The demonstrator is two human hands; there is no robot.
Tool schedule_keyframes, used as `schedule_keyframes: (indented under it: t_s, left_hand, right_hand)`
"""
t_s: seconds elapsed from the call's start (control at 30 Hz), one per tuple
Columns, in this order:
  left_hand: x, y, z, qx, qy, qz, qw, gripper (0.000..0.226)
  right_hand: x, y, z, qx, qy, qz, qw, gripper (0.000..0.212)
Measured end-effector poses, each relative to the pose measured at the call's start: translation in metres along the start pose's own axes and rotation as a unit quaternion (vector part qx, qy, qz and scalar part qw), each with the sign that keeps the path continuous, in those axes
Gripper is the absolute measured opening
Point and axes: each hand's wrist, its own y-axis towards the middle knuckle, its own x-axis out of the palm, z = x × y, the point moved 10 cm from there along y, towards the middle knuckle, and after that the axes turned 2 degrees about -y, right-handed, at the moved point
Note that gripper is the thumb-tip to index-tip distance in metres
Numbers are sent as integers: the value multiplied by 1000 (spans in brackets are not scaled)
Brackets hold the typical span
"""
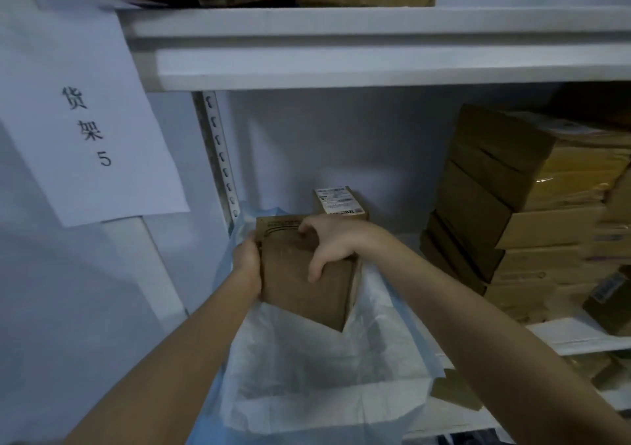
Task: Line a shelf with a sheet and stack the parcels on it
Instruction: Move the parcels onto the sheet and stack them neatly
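A white-and-blue sheet [321, 376] lies over the left part of the white shelf [577, 337], its front edge hanging down. On it sits a brown cardboard parcel [300, 291], held from both sides. My left hand [247, 260] grips its left edge. My right hand [327, 240] is curled over its top, thumb down the near face. Behind it stands a smaller parcel with a white label [339, 202], against the back wall.
A tall stack of brown parcels [532, 212] fills the right side of the shelf. The shelf above [375, 48] carries a maroon packet and a brown parcel. A paper sign [85, 130] hangs at the left beside the perforated upright [220, 158].
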Motion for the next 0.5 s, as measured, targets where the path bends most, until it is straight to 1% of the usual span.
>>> schedule_keyframes:
  t_s: [0.07,0.13,0.17,0.2,0.27,0.3,0.37,0.4,0.43,0.47,0.5]
  left_hand:
    - [2,-4,5,-23,-65,-51,996,58]
    - [8,-6,19,9,-79,-95,992,73]
    - [12,-8,26,31,-73,-117,990,76]
    - [16,-9,33,47,-73,-137,987,74]
    - [25,-13,42,64,-80,-169,980,54]
    - [30,-15,46,68,-93,-190,975,49]
    - [39,-17,53,76,-123,-217,965,52]
    - [40,-15,56,84,-138,-211,964,52]
    - [36,-12,60,95,-149,-182,967,49]
    - [29,-7,64,106,-161,-132,972,44]
    - [22,-2,65,107,-181,-76,975,41]
  right_hand:
    - [-17,10,-5,-14,76,13,997,87]
    - [-33,18,-2,-12,134,16,991,78]
    - [-39,22,0,-11,162,16,987,74]
    - [-45,27,2,-14,197,13,980,70]
    - [-57,35,5,-24,271,5,962,58]
    - [-64,39,7,-29,296,4,955,51]
    - [-76,45,10,-44,324,8,945,39]
    - [-80,51,13,-50,332,13,942,37]
    - [-85,57,17,-55,345,30,937,36]
    - [-90,65,23,-62,365,60,927,34]
    - [-96,72,30,-66,401,103,908,29]
